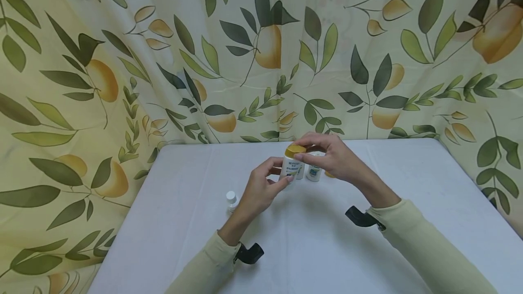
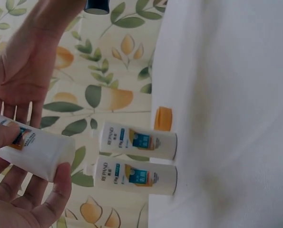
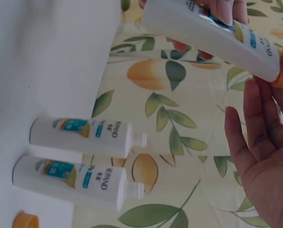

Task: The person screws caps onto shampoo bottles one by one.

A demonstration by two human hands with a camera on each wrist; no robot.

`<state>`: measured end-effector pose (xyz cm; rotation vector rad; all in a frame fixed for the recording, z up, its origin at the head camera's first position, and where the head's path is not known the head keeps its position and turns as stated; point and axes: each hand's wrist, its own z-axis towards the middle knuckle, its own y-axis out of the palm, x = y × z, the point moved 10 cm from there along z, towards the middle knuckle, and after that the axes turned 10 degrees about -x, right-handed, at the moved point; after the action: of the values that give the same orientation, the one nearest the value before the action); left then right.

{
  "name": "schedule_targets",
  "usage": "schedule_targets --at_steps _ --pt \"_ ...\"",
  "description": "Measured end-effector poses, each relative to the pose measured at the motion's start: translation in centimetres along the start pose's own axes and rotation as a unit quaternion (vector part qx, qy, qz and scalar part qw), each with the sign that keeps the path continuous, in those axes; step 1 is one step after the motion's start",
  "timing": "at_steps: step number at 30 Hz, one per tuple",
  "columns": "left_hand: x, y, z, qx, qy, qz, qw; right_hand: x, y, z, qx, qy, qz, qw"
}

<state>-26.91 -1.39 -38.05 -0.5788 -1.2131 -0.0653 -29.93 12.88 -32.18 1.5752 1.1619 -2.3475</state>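
My left hand [image 1: 260, 187] grips a white bottle [image 1: 289, 167] with a printed label, held up above the table and tilted. On its top is a yellow-orange cap [image 3: 281, 80], which my right hand [image 1: 341, 157] pinches between thumb and fingers. Beyond the hands, two matching white bottles stand upright side by side, one bottle [image 2: 139, 141] near the other bottle [image 2: 136, 175]. Both have bare necks without caps, plain in the right wrist view. A loose orange cap [image 2: 163, 118] lies on the table beside them.
A small bottle with a white cap [image 1: 231, 197] stands left of my left wrist, partly hidden by it. White cloth covers the table [image 1: 184, 239]. A leaf-and-fruit patterned curtain [image 1: 253, 103] hangs directly behind the table's far edge.
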Motion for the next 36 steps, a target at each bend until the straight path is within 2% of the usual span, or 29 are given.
schedule_targets --at_steps 13,19,29,36 --pt "0.38 0.03 -0.02 0.006 0.008 -0.024 0.9997 -0.12 0.00 -0.12 0.023 -0.018 0.014 0.9995" --pt "0.41 -0.16 0.05 0.012 0.006 -0.027 0.9995 -0.20 -0.13 -0.09 0.039 -0.009 0.003 0.9992" --pt "-0.08 -0.72 -0.09 0.021 -0.012 -0.028 0.9993 -0.09 -0.06 -0.18 0.012 -0.003 -0.023 0.9997" --pt "-0.20 -0.46 -0.14 0.015 -0.005 -0.037 0.9992 0.04 -0.20 -0.12 0.023 0.000 -0.022 0.9995"
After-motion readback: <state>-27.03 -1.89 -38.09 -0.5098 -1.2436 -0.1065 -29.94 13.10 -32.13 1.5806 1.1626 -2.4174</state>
